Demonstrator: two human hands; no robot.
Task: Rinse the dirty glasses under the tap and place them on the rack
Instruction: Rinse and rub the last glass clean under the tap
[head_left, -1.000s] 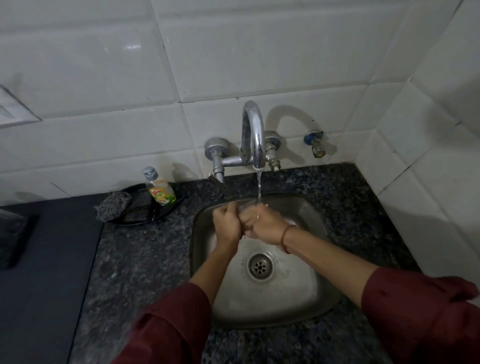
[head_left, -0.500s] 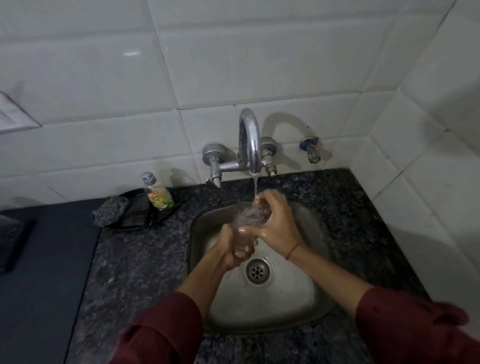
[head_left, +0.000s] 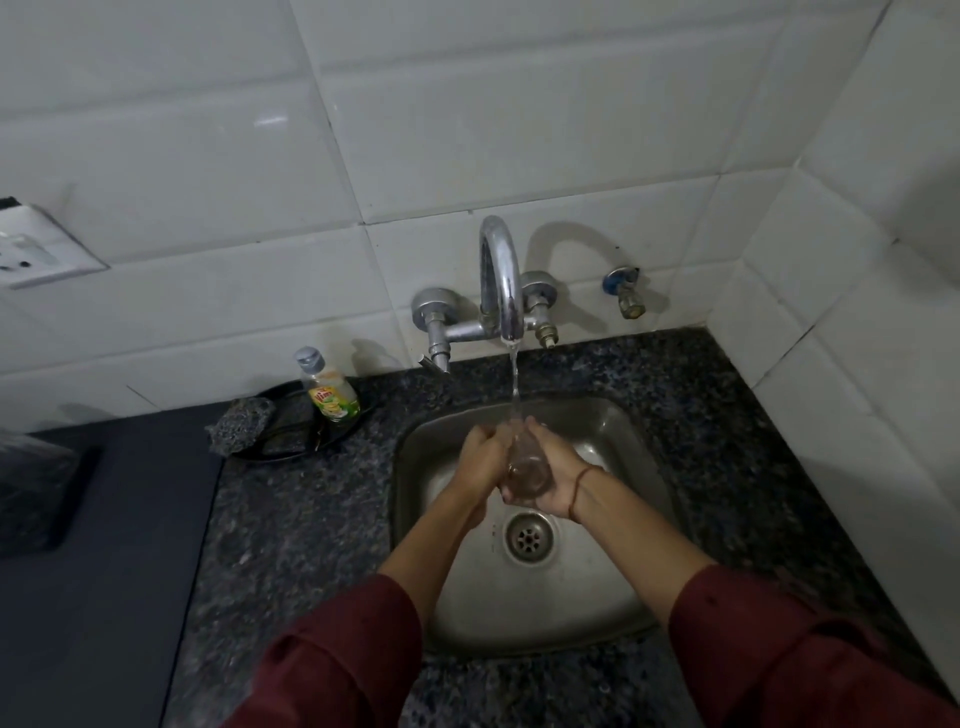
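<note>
Left hand (head_left: 480, 460) and right hand (head_left: 561, 480) both grip a clear glass (head_left: 527, 470) from opposite sides, fingers curled round it, just above the middle of the frame. The glass sits between the palms over the sink (head_left: 415, 467), its upper end under the thin stream from the tap (head_left: 501, 280); how far it is tilted I cannot tell. Directly below the hands lies the drain (head_left: 529, 535), apart from them. Open basin surrounds the hands on all sides, with the back rim near the fingertips and the front rim well below the wrists. Left of the sink, the speckled table (head_left: 311, 519) carries a black tray (head_left: 291, 447) against the wall, holding a soap bottle (head_left: 332, 397) and a scrubber (head_left: 239, 423) at its left edge, well apart from the hands. Right of the sink a strip of table runs to the tiled corner, below a small valve (head_left: 626, 296).
</note>
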